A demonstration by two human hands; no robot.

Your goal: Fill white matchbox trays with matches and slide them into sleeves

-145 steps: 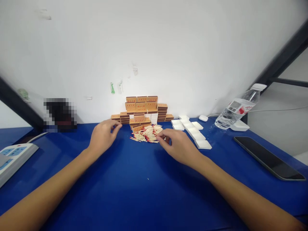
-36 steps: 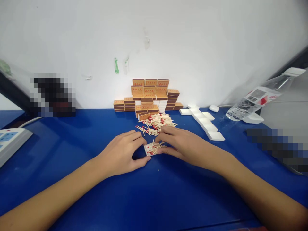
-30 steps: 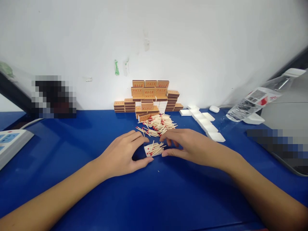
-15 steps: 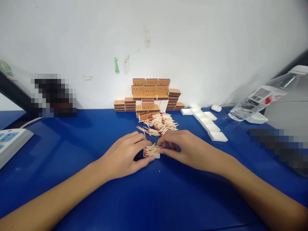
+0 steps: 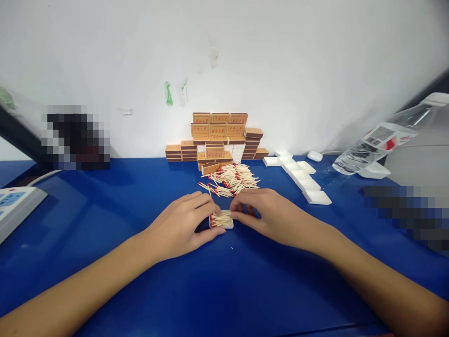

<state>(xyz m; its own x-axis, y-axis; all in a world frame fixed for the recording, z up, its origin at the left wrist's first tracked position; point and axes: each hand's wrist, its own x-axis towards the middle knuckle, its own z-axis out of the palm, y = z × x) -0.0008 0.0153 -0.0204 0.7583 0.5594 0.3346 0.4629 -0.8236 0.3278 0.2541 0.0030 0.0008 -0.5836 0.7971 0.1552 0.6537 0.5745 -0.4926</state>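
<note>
A small white matchbox tray (image 5: 228, 225) lies on the blue table, holding several red-tipped matches (image 5: 220, 218) with their heads to the left. My left hand (image 5: 184, 224) curls around the tray's left end, thumb at the near side and fingers at the far side. At the tray's right end, my right hand (image 5: 268, 213) has thumb and index finger pinched together at the plain ends of the matches. Just beyond both hands is a loose pile of matches (image 5: 240, 179). How many matches the right fingertips touch is hidden.
Stacked matchboxes (image 5: 218, 130) stand against the wall behind the pile. White empty trays (image 5: 300, 179) lie in a row at right, near a tilted plastic bottle (image 5: 373, 145) and a white earbud case (image 5: 315, 156). A power strip (image 5: 21, 206) sits at the left edge.
The matches in the tray now lie flatter and more level. My right fingertips have shifted slightly at the tray's right end; the left hand keeps its place.
</note>
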